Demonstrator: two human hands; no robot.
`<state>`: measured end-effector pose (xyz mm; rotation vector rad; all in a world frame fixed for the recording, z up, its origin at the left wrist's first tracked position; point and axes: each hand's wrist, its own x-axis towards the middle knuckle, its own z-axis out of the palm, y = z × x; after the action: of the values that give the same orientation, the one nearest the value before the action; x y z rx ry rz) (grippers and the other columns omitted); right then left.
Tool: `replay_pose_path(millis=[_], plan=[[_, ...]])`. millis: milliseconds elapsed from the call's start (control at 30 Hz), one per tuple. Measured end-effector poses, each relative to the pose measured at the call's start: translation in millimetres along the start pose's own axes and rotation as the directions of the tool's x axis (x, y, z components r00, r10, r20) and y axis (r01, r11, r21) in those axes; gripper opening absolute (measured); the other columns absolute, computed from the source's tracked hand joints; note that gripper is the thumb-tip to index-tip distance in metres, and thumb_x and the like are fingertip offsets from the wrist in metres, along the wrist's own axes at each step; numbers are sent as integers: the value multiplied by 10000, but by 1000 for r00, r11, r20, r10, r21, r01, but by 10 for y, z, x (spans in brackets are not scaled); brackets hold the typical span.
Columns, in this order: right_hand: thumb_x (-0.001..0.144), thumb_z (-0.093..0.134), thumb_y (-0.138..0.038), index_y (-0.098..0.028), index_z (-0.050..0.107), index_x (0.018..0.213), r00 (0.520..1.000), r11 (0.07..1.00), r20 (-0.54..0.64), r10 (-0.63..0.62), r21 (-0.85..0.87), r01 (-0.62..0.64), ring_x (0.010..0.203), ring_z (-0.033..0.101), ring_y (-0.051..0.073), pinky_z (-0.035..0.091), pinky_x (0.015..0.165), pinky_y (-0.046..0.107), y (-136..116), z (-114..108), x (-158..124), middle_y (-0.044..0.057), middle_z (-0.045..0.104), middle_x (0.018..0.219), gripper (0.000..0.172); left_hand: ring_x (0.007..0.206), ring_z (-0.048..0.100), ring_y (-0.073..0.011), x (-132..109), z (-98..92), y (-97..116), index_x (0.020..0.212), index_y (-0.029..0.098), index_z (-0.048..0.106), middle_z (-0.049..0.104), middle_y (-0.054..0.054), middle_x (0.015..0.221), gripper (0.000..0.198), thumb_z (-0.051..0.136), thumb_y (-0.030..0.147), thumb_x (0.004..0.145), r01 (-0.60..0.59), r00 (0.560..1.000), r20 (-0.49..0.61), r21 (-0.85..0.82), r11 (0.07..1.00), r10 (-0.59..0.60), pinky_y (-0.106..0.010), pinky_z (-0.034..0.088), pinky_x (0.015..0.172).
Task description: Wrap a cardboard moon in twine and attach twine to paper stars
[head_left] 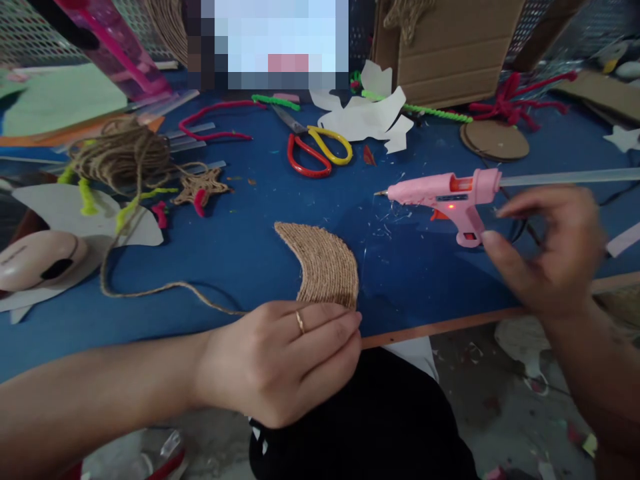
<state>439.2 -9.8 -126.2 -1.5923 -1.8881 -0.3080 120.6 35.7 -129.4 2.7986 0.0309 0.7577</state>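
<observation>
My left hand (pixel 285 360) is closed over the lower end of a curved, crescent-like piece wrapped in jute twine (pixel 327 263), at the table's front edge. A loose strand of twine (pixel 165 288) runs from that hand leftward and up to a tangled twine bundle (pixel 120 153). On the table to the right lies a pink hot glue gun (pixel 445 190), its small light glowing, with a clear glue stick (pixel 565 177) out of its back. Beside its handle my right hand (pixel 560 247) hovers with thumb and fingers apart, holding nothing.
Scissors (pixel 320 155) with red and yellow handles lie beyond the twine piece, near white paper scraps (pixel 365 117). A twine star (pixel 203 187) and a computer mouse (pixel 43 260) are at left. Cardboard discs (pixel 495 140) and red pipe cleaners (pixel 515 103) sit at back right.
</observation>
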Motion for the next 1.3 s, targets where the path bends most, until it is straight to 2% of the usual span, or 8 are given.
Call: replay_pose_path(millis=[100, 233, 333, 467, 567, 667, 933, 1300], plan=[[824, 612, -227, -271, 596, 914, 969, 968, 38, -246, 53, 244, 776, 630, 266, 462, 784, 466, -228, -61, -32, 45, 645, 818, 101, 1037, 677, -220, -20, 60, 33, 982, 215, 681, 727, -64, 1053, 229, 581, 87, 821, -36, 999, 5, 42, 998, 36, -304, 611, 859], [869, 561, -150, -246, 632, 1009, 823, 852, 242, -515, 250, 460, 936, 622, 220, 492, 838, 399, -508, 91, 60, 41, 690, 1011, 184, 968, 696, -221, -11, 88, 53, 944, 174, 691, 733, -95, 1000, 180, 546, 115, 854, -105, 994, 41, 160, 981, 99, -304, 613, 829], [909, 481, -109, -210, 638, 1038, 751, 795, 285, -595, 347, 498, 1023, 589, 212, 497, 880, 398, -644, 269, 168, 60, 676, 1087, 227, 927, 698, -205, 9, 67, 48, 917, 165, 692, 736, -90, 964, 182, 522, 118, 872, -133, 991, 58, 199, 971, 124, -290, 610, 792], [941, 425, -96, -158, 638, 1020, 709, 749, 307, -635, 469, 468, 991, 581, 204, 488, 888, 395, -710, 445, 294, 80, 683, 1026, 236, 906, 691, -187, 21, 31, 46, 930, 128, 687, 737, -84, 932, 188, 504, 126, 889, -157, 986, 87, 243, 957, 140, -270, 597, 755], [951, 432, -111, -152, 630, 980, 712, 740, 314, -629, 523, 423, 952, 586, 187, 477, 887, 369, -708, 512, 344, 71, 685, 971, 205, 925, 688, -189, 17, 29, 45, 938, 109, 685, 735, -93, 949, 171, 522, 132, 888, -150, 988, 81, 246, 958, 134, -278, 588, 799], [948, 483, -167, -162, 621, 956, 740, 745, 312, -595, 559, 363, 943, 589, 185, 471, 885, 363, -687, 551, 349, 64, 681, 953, 138, 939, 692, -189, 15, 41, 42, 922, 125, 693, 739, -78, 945, 182, 513, 133, 894, -170, 985, 60, 252, 953, 160, -287, 582, 847], [920, 553, -260, -171, 606, 999, 761, 760, 370, -534, 604, 240, 974, 589, 201, 445, 916, 384, -645, 611, 328, 71, 677, 986, 131, 983, 689, -233, 32, 36, 45, 971, 88, 696, 734, -123, 973, 227, 484, 127, 901, -169, 980, 134, 172, 971, 147, -341, 580, 898], [934, 533, -359, -178, 586, 1023, 757, 752, 371, -538, 618, 231, 958, 586, 206, 417, 930, 406, -638, 653, 336, 73, 666, 973, 209, 982, 688, -229, 37, 42, 36, 951, 103, 699, 738, -105, 946, 207, 502, 125, 894, -165, 981, 132, 152, 974, 146, -336, 579, 906]])
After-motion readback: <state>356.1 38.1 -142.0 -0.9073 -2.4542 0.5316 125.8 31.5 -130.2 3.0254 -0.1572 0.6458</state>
